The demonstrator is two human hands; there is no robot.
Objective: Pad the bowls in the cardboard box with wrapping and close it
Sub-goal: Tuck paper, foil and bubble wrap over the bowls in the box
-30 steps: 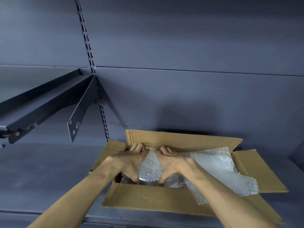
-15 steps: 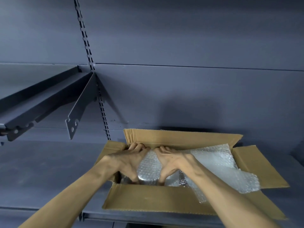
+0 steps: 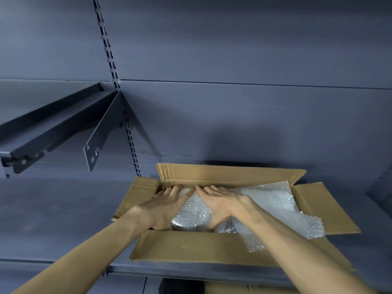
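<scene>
An open cardboard box sits on a grey shelf, all its flaps folded outward. Clear bubble wrap fills the inside and spills over the right front corner. Both hands are inside the left part of the box. My left hand and my right hand lie flat with straight fingers on either side of a wrap-covered rounded bulge, pressing the wrap down toward the back wall. The bowls are hidden under the wrap.
The grey shelf extends to the left of the box. A higher shelf with a metal bracket juts out at upper left. A slotted upright runs up the grey back wall behind the box.
Both hands have flattened and slid further toward the back wall of the box, fingers straighter than before. The view has shifted slightly; the box stays in place.
</scene>
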